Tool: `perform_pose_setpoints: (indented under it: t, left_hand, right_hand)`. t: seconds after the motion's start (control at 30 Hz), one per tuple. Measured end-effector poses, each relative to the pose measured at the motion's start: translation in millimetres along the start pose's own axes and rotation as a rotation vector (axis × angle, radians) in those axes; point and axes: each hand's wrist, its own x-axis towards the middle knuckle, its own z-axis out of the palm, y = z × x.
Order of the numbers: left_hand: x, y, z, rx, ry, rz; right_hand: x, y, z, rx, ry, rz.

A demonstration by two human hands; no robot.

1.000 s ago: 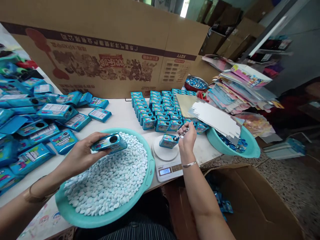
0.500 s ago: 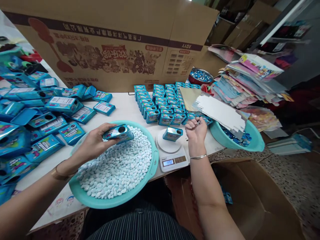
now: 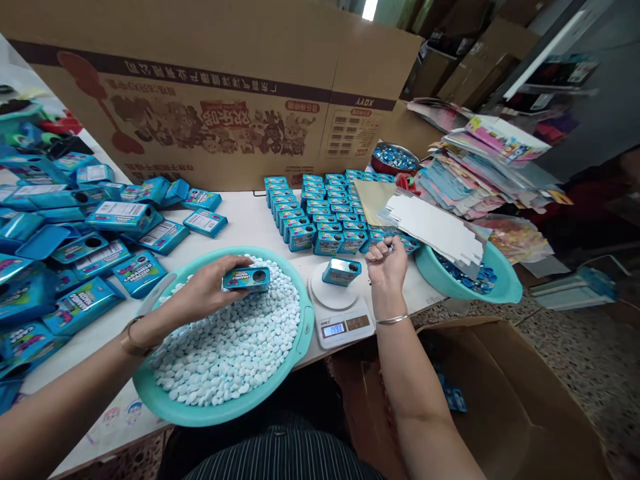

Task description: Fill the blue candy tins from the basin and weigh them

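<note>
My left hand (image 3: 205,288) is closed round a blue candy tin (image 3: 246,279), its dark round hole facing up. The tin is over the teal basin (image 3: 170,412), which holds many small pale candies (image 3: 235,347). Beside the basin, another blue tin (image 3: 342,271) stands on the round pan of a white scale (image 3: 345,330) with a lit display. Just right of that tin, my right hand (image 3: 386,265) is held palm up with its fingers curled shut. Whatever it may hold is too small to make out.
Blue tins (image 3: 125,220) lie piled at the left. Rows of upright tins (image 3: 325,220) stand before a large carton (image 3: 225,153). At the right are a second teal basin (image 3: 505,280) with white card (image 3: 435,230) across it, stacked packaging (image 3: 465,170) and an open carton (image 3: 505,393).
The tin in my left hand has turned more level and moved slightly right and down over the candies. My right hand stays curled beside the scale. The view has shifted slightly.
</note>
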Motion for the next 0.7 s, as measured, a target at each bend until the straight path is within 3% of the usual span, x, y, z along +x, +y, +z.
perform_pose_setpoints:
  t: [0.33,0.6,0.7]
  left_hand:
    - [-8,10,6.0,-0.010,0.073,-0.073]
    - [-6,14,6.6,-0.022,0.016,-0.041]
    - [-7,11,7.4,-0.008,0.019,-0.033]
  right_hand:
    - [-7,27,-3,-0.193,-0.055,-0.265]
    - [-12,24,2,-0.160,-0.033,-0.263]
    - [-10,18,2,-0.083,-0.006,-0.160]
